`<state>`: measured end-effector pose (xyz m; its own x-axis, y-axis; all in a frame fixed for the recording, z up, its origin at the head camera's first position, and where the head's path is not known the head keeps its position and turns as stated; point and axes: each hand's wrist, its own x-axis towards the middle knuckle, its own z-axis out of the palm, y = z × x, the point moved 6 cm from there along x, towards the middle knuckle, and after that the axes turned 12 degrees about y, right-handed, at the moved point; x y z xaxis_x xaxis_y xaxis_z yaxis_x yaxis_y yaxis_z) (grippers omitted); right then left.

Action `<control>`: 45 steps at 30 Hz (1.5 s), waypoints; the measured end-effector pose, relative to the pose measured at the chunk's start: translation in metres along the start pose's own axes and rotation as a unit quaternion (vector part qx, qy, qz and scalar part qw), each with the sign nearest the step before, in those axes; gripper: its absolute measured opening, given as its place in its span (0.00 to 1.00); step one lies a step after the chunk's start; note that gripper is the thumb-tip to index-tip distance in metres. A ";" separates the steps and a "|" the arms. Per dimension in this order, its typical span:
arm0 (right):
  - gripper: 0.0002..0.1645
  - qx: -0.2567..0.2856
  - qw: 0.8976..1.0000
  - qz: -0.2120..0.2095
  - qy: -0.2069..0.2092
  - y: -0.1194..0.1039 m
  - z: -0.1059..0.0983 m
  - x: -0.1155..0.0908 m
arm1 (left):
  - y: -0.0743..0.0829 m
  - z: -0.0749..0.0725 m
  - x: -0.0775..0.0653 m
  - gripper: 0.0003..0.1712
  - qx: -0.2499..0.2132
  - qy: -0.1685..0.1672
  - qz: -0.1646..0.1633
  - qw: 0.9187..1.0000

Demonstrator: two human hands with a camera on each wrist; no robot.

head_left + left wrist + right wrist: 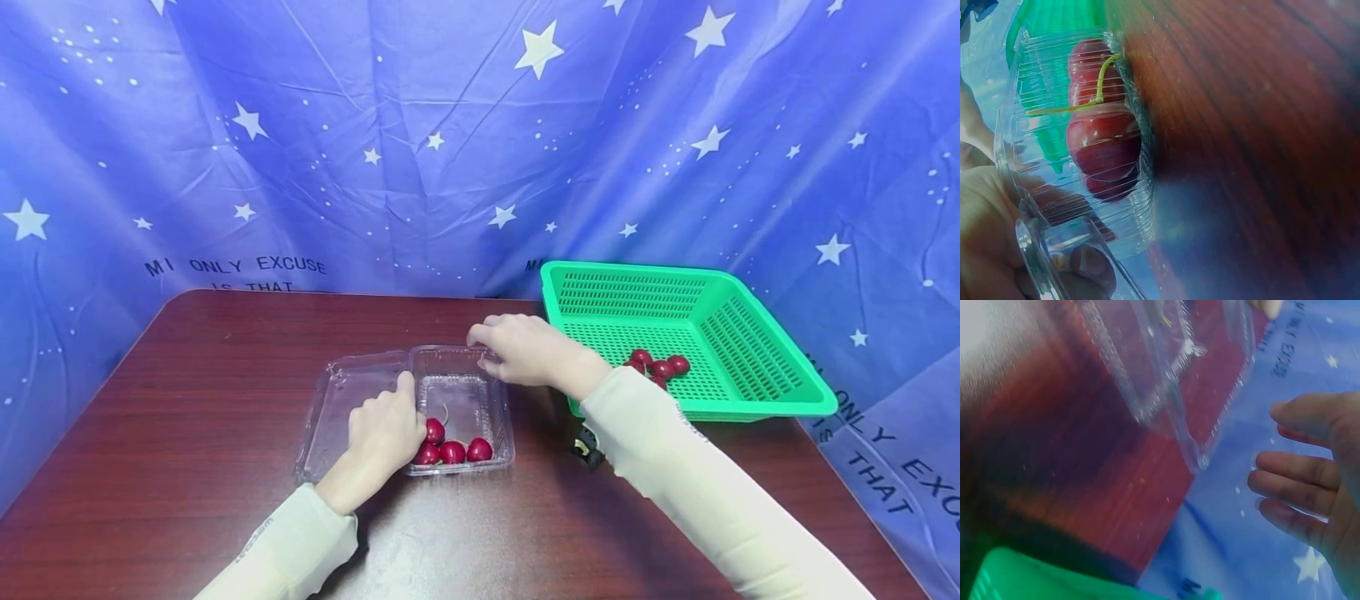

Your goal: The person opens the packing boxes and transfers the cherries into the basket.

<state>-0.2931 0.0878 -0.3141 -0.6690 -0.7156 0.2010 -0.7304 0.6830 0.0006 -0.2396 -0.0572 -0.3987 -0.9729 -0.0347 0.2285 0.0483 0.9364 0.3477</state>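
A clear plastic clamshell box (508, 442) lies opened on the table, its lid (333, 417) folded out to the left. Several red cherries (452, 452) sit in its near part; one has a stem standing up. My left hand (382, 425) grips the box's left edge near the hinge, and a fingertip (1091, 262) shows through the plastic in the left wrist view. Over the far right corner of the box is my right hand (525, 350). Its fingers (1297, 481) are spread and hold nothing in the right wrist view.
To the right, a green slotted basket (780, 406) holds several more cherries (662, 369). Below the right wrist shows a small black object (587, 446). The dark red wooden table (187, 433) ends at a blue star-printed curtain (450, 183).
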 end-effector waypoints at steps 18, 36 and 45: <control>0.13 -0.018 0.995 -0.083 -0.043 -0.047 0.045 -0.007 | 0.000 -0.002 0.000 0.16 0.006 0.000 0.000 1.000; 0.16 -0.042 0.991 -0.120 -0.050 -0.072 0.064 -0.009 | 0.003 -0.001 -0.001 0.11 0.003 0.014 0.006 1.000; 0.14 -0.023 0.992 -0.112 -0.057 -0.075 0.067 -0.009 | 0.002 -0.002 -0.001 0.11 0.003 0.008 0.001 1.000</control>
<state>-0.2414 0.0330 -0.3815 -0.5047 -0.8597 0.0791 -0.8565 0.5101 0.0786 -0.2380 -0.0561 -0.3963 -0.9691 -0.0389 0.2436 0.0485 0.9382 0.3426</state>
